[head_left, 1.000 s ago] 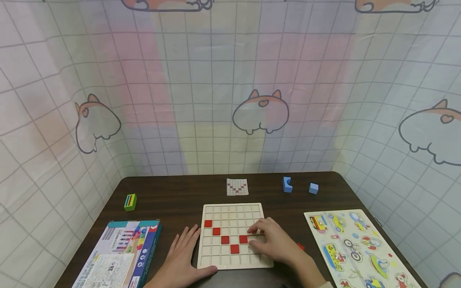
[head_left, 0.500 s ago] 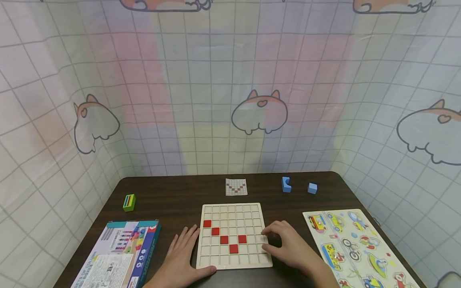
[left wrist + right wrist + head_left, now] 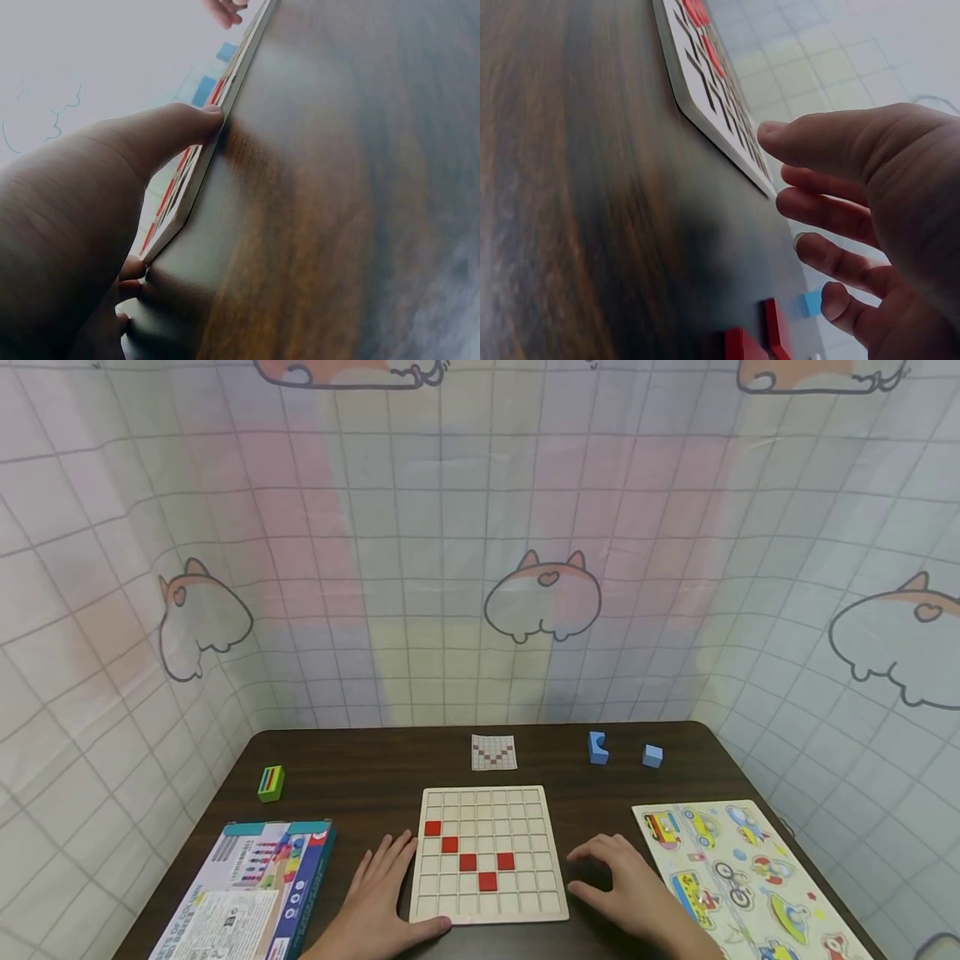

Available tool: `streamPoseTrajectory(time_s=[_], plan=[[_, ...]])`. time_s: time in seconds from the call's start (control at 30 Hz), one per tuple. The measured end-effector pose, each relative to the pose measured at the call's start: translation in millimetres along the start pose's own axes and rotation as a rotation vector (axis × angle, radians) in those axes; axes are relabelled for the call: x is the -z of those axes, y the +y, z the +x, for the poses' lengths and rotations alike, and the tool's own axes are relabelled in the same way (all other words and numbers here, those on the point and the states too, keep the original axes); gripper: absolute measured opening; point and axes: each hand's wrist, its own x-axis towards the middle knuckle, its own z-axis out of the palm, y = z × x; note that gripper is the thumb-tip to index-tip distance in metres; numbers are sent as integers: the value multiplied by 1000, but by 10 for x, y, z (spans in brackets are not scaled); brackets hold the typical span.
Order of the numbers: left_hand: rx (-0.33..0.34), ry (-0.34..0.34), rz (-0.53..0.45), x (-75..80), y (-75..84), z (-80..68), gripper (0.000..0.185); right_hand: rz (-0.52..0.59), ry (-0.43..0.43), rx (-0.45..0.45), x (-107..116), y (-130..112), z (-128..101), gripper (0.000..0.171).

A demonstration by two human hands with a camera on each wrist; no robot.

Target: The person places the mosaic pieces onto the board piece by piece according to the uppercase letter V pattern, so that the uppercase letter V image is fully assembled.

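Wooden grid board point(image 3: 487, 853) flat on the dark table point(image 3: 360, 777), between the two hands, near the front edge. Five red square tiles point(image 3: 468, 861) inside its cells, in a diagonal line going down from the upper left, then one step up again to the right.

Left hand point(image 3: 378, 902) just at the left of the board, fingers straight and spread on the table, thumb point(image 3: 161, 135) pressed against the near-left edge of the board, as visible in the left wrist view. Nothing gripped by this hand.

Right hand point(image 3: 630, 889) just at the right of the board, above the table, not touching the board. Fingers point(image 3: 821, 142) loosely bent and apart from each other, holding nothing. Under this hand, close to the fingertips, two or three loose red tiles point(image 3: 761, 337) on the table, seen only in the right wrist view.

Farther right of the right hand, a colourful vehicle puzzle board point(image 3: 731, 877), lying flat, near the table edge. Beyond the right hand, toward the back of the table, two blue blocks point(image 3: 597, 747), one with a round notch, the other point(image 3: 652, 755) a plain cube, a little apart.

Beyond the grid board, a small pattern card point(image 3: 494, 752) with a red V shape. Left of the left hand, a printed game box point(image 3: 247, 885) lying flat. Beyond this box, well apart, a small green block with coloured stripes point(image 3: 271, 782).

Around the table, a checked curtain with cartoon animals point(image 3: 543, 597).
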Motion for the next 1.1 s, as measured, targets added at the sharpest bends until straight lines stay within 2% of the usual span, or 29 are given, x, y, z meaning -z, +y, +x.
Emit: streamPoseTrajectory(time_s=[0.27, 0.63, 1.1], plan=[[-2, 1, -9, -21, -5, 6, 135, -31, 25, -73, 56, 91, -150, 28], [-18, 0, 5, 2, 27, -17, 136, -118, 51, -92, 146, 214, -313, 32], [-30, 9, 3, 20, 20, -25, 135, -162, -49, -206, 281, 302, -420, 41]])
